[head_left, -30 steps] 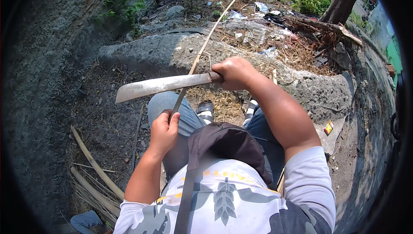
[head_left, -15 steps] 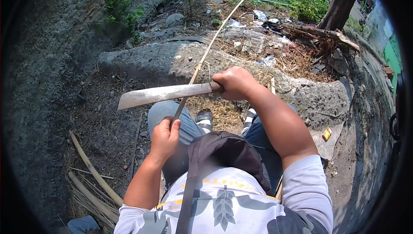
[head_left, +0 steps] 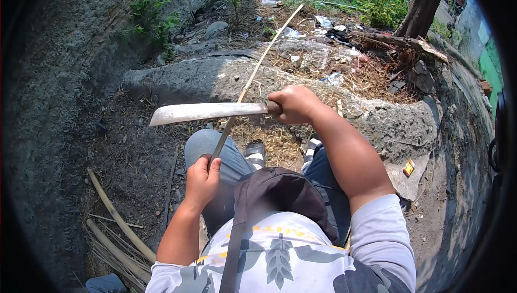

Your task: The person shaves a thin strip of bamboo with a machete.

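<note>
My right hand (head_left: 295, 104) is closed round the short handle of a machete (head_left: 210, 112). Its broad, worn blade points left and lies across a long thin wooden strip (head_left: 267, 51). The strip's lower end, darker than the rest, is gripped by my left hand (head_left: 202, 179) in front of my left knee. From there it runs up and away past the concrete ledge, its far part pale and scraped-looking. Where the blade crosses it, the strip is hidden.
A rough concrete ledge (head_left: 183, 72) spans the ground ahead, with shavings (head_left: 274, 145) between my sandalled feet. Curved pale stalks (head_left: 121, 215) and thin sticks lie at lower left. A tree trunk (head_left: 425, 5) stands at far right; a small yellow-red box (head_left: 409, 167) rests on the right.
My left hand and the strip have drawn slightly back toward me. The blade's tip has risen a little, so the machete lies nearer level.
</note>
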`<state>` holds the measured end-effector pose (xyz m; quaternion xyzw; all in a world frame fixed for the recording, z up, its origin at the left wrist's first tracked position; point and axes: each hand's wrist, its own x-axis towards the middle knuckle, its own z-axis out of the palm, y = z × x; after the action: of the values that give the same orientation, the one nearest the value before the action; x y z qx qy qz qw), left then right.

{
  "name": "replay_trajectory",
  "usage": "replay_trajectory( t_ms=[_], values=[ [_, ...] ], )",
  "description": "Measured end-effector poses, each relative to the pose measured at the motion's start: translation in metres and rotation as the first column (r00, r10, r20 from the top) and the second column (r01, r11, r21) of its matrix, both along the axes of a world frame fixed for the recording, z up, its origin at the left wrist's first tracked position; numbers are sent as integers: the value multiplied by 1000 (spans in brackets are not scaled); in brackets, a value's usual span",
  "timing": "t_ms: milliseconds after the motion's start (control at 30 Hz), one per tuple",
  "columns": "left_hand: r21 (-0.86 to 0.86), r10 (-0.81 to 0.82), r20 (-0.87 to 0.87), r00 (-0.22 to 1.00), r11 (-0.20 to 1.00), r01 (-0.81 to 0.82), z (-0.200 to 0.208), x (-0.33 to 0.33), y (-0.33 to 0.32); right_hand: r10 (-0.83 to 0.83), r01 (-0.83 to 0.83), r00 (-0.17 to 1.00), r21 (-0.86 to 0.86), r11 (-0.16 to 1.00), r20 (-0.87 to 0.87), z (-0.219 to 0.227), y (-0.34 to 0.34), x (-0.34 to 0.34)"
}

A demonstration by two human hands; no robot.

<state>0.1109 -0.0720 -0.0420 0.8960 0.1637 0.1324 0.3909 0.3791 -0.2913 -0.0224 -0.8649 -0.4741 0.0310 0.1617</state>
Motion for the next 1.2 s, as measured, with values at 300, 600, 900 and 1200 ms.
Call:
replay_trajectory(
  t_ms=[300,600,900,1200],
  values=[
    [230,8,57,998,973,-21,-5,-35,21,-268,282,952,88,955,-144,-15,-27,39],
    [161,24,69,997,986,-35,-5,-35,17,-122,109,985,-102,989,-122,-3,4,13],
    [66,76,30,997,995,-78,-3,-26,5,-106,124,981,109,986,-161,-5,1,7],
    [198,2,52,999,980,-12,11,-24,13,-146,146,979,-13,989,-140,3,-20,25]
  ],
)
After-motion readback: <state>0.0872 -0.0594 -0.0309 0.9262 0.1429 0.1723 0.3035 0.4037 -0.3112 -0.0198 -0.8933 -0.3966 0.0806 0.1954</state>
